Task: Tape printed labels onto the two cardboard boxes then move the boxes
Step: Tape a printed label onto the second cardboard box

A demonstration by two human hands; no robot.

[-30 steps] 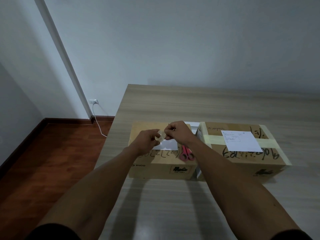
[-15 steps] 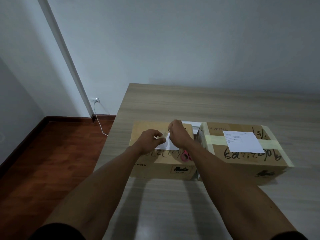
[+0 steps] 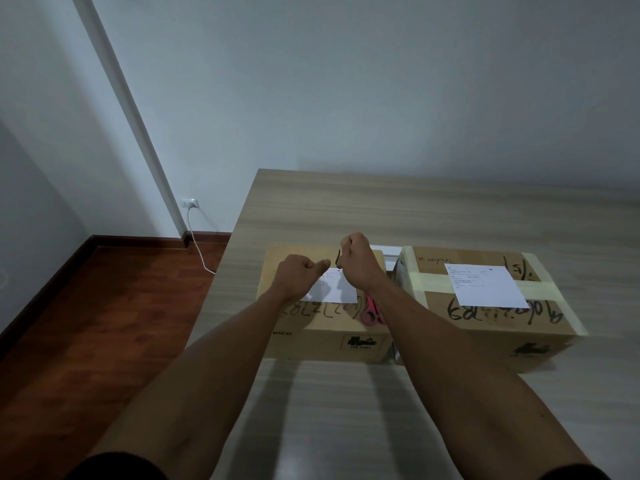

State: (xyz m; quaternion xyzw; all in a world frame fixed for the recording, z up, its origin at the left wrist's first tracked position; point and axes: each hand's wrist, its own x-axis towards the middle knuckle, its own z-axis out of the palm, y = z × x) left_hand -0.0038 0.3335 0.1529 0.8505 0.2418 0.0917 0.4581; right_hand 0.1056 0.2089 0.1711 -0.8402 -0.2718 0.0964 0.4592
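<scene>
Currently taping label (image 3: 334, 287) on left box (image 3: 322, 323); left hand (image 3: 299, 277) thumb pressing it, right hand (image 3: 356, 263) fingers curled, contents unclear. Right box (image 3: 485, 306) at 3 o'clock: tape over label not discernible. Moving not begun.

Table (image 3: 381, 209): pale wood-grain top, smooth, matt. On it, left box (image 3: 311, 327) and right box (image 3: 485, 323): brown matt cardboard, the right one banded with pale glossy tape (image 3: 540, 289). Labels (image 3: 485, 284): white matt paper. Scissors (image 3: 370, 311) on left box: pink plastic handles. Floor (image 3: 86, 323) left of table: reddish wood, slight sheen.
</scene>
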